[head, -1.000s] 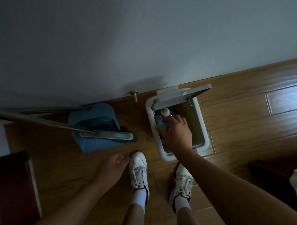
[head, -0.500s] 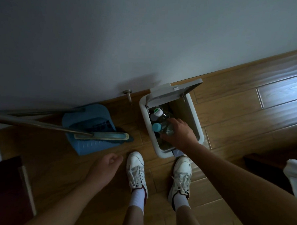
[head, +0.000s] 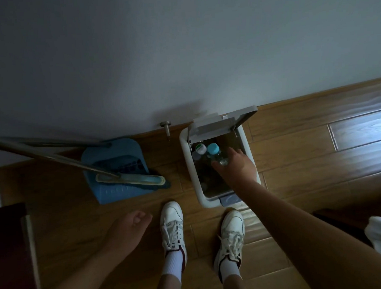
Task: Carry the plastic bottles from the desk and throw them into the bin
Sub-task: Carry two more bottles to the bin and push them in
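A white pedal bin [head: 187, 162] stands open against the wall, its lid [head: 223, 121] tipped up. Inside stand a clear bottle with a blue cap [head: 213, 148], a bottle with a white and green cap [head: 200, 147] and a third, pale cap [head: 195, 155]. My right hand [head: 238, 166] hovers over the bin's right half. Its fingers are spread, with thumb and forefinger at the blue-capped bottle's body. My left hand [head: 127, 230] hangs loosely curled over the floor beside my left shoe and holds nothing.
A blue dustpan [head: 111, 152] and a broom [head: 130, 179] with a long metal handle lie left of the bin. A metal door stop [head: 166, 125] sits at the skirting. Dark furniture [head: 10, 250] is at the left, and another dark piece [head: 341, 216] at the right.
My right hand lowered the blue-capped bottle deeper into the bin and its fingers have opened from a grip. The view has shifted back a little. My left hand stays idle.
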The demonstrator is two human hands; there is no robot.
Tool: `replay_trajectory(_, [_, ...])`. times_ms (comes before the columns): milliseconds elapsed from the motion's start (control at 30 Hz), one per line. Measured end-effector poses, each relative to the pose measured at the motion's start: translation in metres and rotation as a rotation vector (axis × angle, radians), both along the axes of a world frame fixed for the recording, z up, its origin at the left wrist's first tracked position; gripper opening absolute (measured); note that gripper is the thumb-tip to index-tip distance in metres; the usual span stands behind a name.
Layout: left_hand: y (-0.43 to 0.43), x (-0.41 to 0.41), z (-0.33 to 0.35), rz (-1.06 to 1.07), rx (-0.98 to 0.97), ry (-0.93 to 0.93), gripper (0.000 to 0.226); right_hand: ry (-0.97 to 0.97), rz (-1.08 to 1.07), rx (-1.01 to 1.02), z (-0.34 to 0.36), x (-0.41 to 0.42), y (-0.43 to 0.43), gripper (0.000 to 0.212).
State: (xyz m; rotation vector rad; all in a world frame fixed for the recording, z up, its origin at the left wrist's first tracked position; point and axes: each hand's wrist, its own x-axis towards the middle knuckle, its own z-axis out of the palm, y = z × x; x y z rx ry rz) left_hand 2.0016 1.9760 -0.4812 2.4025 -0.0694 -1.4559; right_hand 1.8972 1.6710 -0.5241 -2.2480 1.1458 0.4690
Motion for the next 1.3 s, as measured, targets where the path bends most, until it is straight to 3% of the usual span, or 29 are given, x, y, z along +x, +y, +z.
replay_trajectory(200, [0.004, -0.016, 0.012, 0.030, 0.023, -0.006, 0.011, 0.014, 0.001, 0.122, 0.005, -0.005, -0.005, 0.064])
replay_trajectory(400, [-0.012, -0.039, 0.026, 0.061, -0.013, -0.033, 0.011, -0.251, 0.242, 0.068, 0.032, -0.027, -0.003, 0.055])
replay_trajectory(500, [-0.027, -0.051, 0.033, 0.030, -0.042, -0.056, 0.015, -0.147, 0.415, 0.116, 0.031, -0.033, 0.003, 0.050])
replay_trajectory(700, [-0.039, -0.072, 0.047, 0.126, -0.061, -0.083, 0.015, -0.114, 0.385, 0.201, 0.040, -0.043, 0.005, 0.052])
replay_trajectory(900, [-0.034, -0.089, 0.077, 0.128, 0.002, -0.144, 0.023, -0.327, 0.503, 0.010, 0.115, -0.029, -0.029, 0.034])
replay_trajectory(1033, [-0.032, -0.096, 0.097, 0.154, -0.005, -0.129, 0.026, -0.496, 0.517, -0.125, 0.171, -0.001, -0.053, 0.043])
replay_trajectory(1167, [-0.030, -0.096, 0.110, 0.165, -0.032, -0.107, 0.026, -0.385, 0.552, -0.154, 0.183, 0.027, -0.058, 0.051])
replay_trajectory(1300, [-0.023, -0.094, 0.109, 0.159, -0.030, -0.127, 0.024, -0.263, 0.540, -0.162, 0.170, 0.029, -0.052, 0.045])
